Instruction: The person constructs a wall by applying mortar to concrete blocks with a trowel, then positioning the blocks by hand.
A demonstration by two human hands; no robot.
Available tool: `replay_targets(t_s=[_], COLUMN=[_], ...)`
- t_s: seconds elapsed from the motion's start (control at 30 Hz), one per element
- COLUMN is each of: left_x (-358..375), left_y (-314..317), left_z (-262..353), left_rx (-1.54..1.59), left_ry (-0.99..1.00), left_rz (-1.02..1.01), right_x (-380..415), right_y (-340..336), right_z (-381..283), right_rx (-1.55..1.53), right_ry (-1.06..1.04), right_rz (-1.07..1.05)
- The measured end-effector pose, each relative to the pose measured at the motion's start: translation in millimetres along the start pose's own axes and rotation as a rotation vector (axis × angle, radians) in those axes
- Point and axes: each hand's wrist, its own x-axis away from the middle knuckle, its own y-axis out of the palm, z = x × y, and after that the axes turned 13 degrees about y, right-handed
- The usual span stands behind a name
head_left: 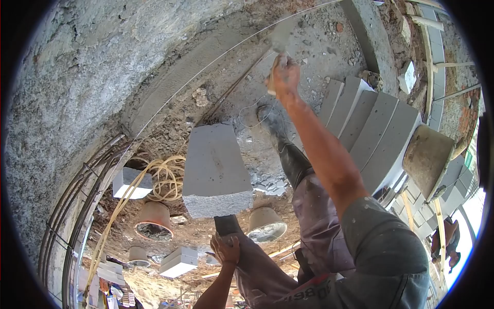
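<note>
My right hand [284, 77] is stretched out over the rough ground, its fingers closed round the handle of a trowel [280, 38], whose blade looks blurred. Close to it, a thin string loops down beside my boot [270, 121]. My left hand [225, 250] rests on my raised knee or shin, fingers spread and holding nothing. Between my hands and to the left stands a large grey block [216, 167], near my left hand but not touched by it. A taut white line [206, 68] runs over a strip of mortar [177, 77].
Grey blocks [378, 129] are stacked at the right, beside a bucket [428, 157]. More buckets [154, 221] and blocks lie at the lower left, with a coiled yellowish hose [167, 177] and bundled steel bars [64, 221]. A person [452, 242] is at the far right.
</note>
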Motion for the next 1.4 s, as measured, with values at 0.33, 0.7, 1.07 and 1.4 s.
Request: replay_targets(t_s=[0.33,0.7,1.07,1.4], left_x=[0,1,11,25], left_y=[7,10,16,4], left_z=[2,10,-12,-26], left_rx=[-0.034,-0.039,0.028,0.148], left_ry=[-0.014,0.025,0.01,-0.011], left_rz=[-0.012,0.028,0.035,0.107], right_x=[7,-3,-21,43], right_y=[17,26,19,87], right_z=[93,125,14,86], right_rx=[0.609,0.896,0.834,1.026], right_ry=[-0.406,-0.699,-0.538,-0.4], right_rz=[0.029,-0.004,0.024,-0.352])
